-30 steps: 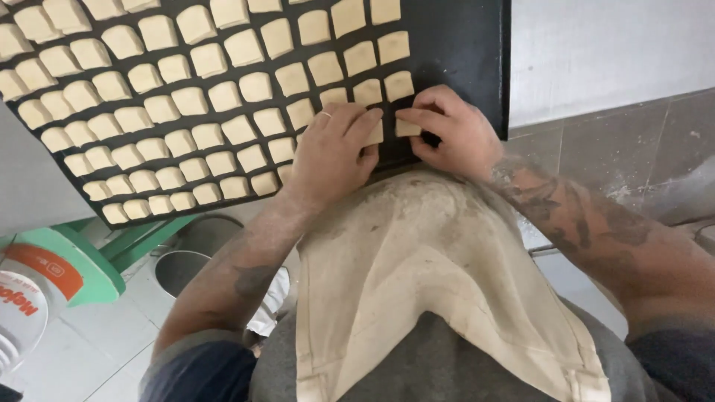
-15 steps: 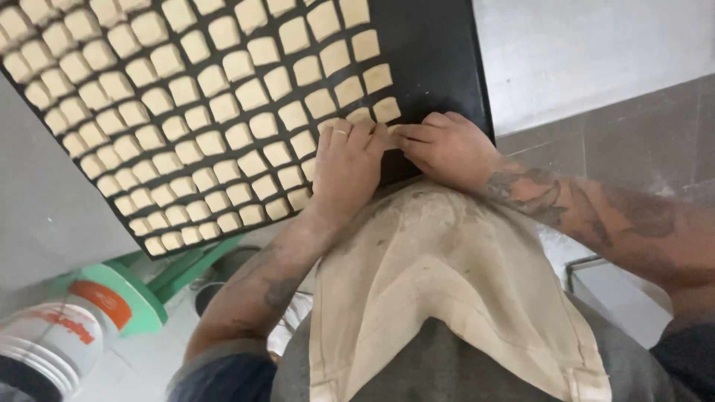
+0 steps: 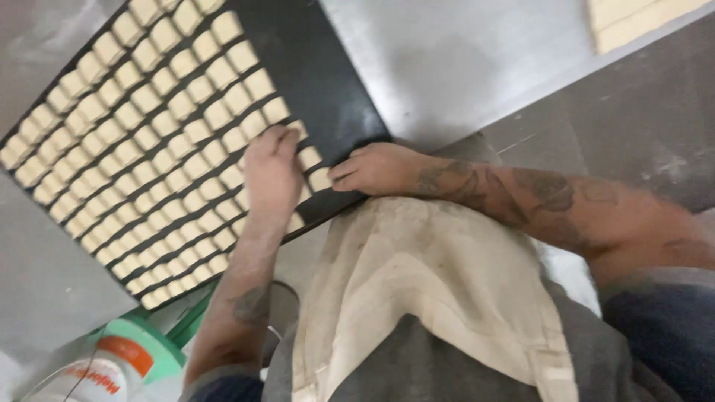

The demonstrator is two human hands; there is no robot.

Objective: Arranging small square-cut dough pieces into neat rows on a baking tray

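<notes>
2 hands are working the near right corner of the black baking tray [image 3: 328,82], left hand [image 3: 269,167] lying flat on the dough squares [image 3: 223,115], right hand [image 3: 380,167] pinching 1 square [image 3: 320,179] at the tray's near edge, closest to it.

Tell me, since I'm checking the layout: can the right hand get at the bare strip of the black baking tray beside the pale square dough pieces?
Probably yes. The right hand already lies at the black baking tray near its bare strip, with nothing lying across the way.
</notes>
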